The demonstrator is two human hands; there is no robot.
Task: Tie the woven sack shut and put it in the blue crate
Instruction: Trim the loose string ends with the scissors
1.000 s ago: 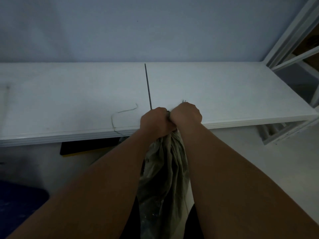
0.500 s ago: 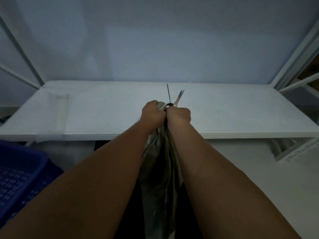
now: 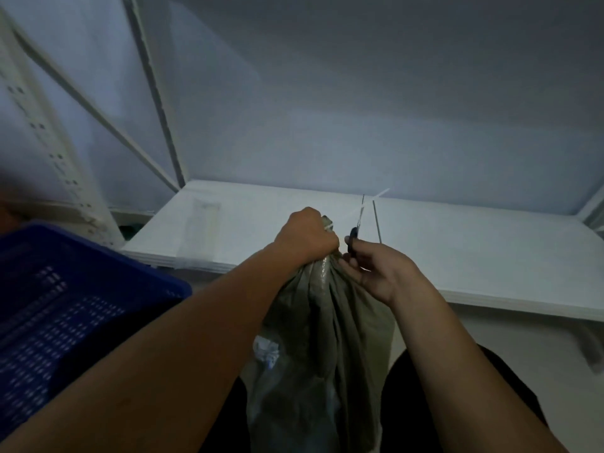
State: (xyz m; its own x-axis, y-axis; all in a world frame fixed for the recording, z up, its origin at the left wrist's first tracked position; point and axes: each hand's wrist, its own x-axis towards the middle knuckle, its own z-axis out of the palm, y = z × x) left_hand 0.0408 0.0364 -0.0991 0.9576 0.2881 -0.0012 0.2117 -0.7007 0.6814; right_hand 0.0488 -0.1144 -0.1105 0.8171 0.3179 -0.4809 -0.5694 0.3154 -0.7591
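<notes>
The blue crate point(image 3: 81, 289) sits low at the far left, beside the white desk point(image 3: 474, 256). The left hand point(image 3: 305, 235) is clenched round the gathered neck of the olive woven sack point(image 3: 327, 328), which hangs between the forearms in front of the desk edge. Just beside it, not touching, the right hand point(image 3: 382, 273) grips dark-handled scissors point(image 3: 354, 235), blades pointing up at a white tie strip point(image 3: 376, 198) stretched from the neck.

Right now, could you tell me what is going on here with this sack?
A person is closing an olive-green woven sack. The left hand grips its gathered neck. The right hand holds black-handled scissors beside the neck, blades up by a thin white tie strip. The sack is not yet in the blue plastic crate on the left.
</notes>
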